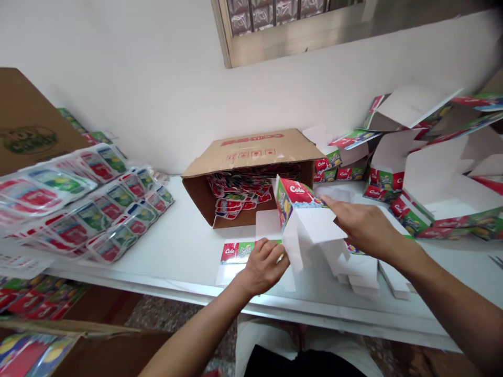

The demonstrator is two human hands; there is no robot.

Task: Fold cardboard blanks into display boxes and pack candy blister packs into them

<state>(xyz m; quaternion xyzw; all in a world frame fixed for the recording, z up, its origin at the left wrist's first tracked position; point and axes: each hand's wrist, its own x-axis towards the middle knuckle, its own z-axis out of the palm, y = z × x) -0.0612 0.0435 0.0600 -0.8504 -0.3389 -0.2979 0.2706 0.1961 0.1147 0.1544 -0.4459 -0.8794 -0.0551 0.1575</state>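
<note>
My right hand point(363, 228) grips a partly folded Cola carton point(301, 193) by its right side. The carton is tilted above the table, with its white flaps hanging open. My left hand point(267, 266) is closed, its fingers curled just left of those flaps; what lies in them, if anything, is hidden. Beneath the left hand a flat printed carton sheet point(231, 267) with Cola and Sprite panels rests on the table. Behind both hands, a brown cardboard box point(251, 152) lies on its side, its open front showing many red and green printed packets point(239, 203).
Clear-wrapped packets point(113, 209) are stacked at the left of the white table point(184, 256). Open printed cartons point(436, 173) pile up on the right, and white folded cartons point(363, 277) lie below my right hand. Another cardboard box point(106, 345) stands low at left.
</note>
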